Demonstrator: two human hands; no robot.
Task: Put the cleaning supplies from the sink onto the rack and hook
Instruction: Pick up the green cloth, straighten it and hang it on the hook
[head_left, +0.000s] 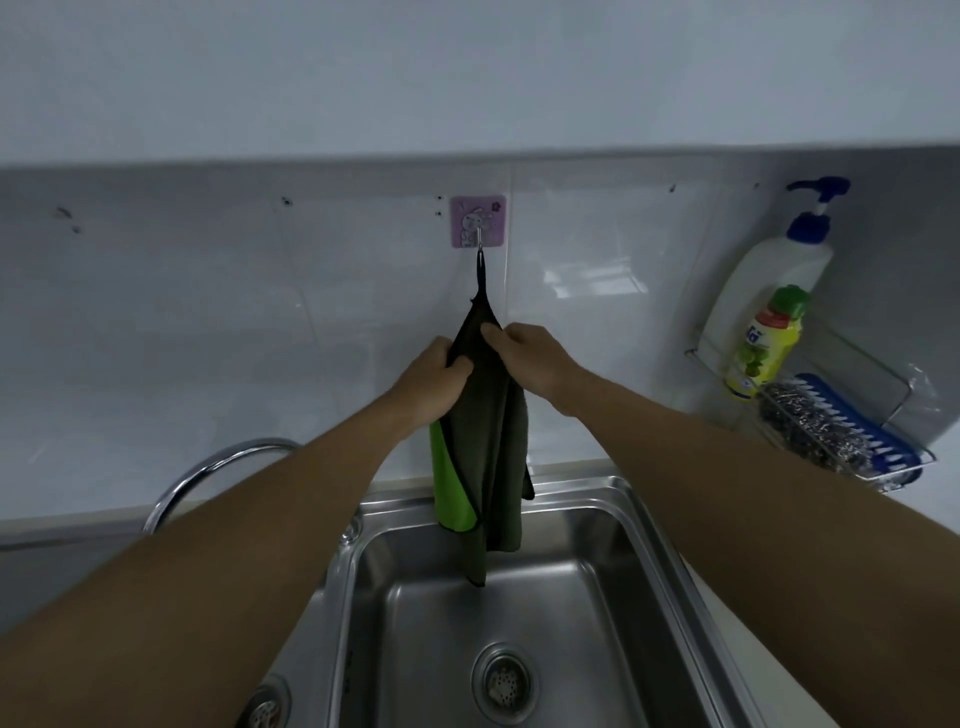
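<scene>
One cloth (493, 447) hangs in front of me, and both my hands are on it; my left hand (431, 376) is closed around its left edge with the thumb pressed over the fabric, and my right hand (530, 356) pinches the upper right fold between thumb and curled fingers. The cloth hangs by a thin dark loop from the single metal hook (479, 241), which sits on one pink square sticker with a cartoon rabbit, stuck to the white tiled wall (208, 322); the fabric narrows to a point just under the loop and widens downward into loose vertical folds. It is dark olive on the side facing me — a bright green face shows at the lower left, edged in a dark trim; its lowest corner hangs over the back of the sink basin (571, 623), though I cannot tell whether it touches the steel.

To my right one wire rack (904, 415) is fixed to the wall, and I count four things in it: one white pump bottle (774, 280) with a blue pump head, standing at the back; one smaller yellow-green bottle (766, 345) with a green cap, just in front of it; one steel scouring pad (815, 431); and one blue brush (872, 431) with white bristles, lying beside the pad.

Below, the right basin shows one round drain strainer (503, 680); a second strainer (267, 712) peeks out at the lower left under my forearm — and one curved chrome tap (208, 467) arches behind my left arm.
</scene>
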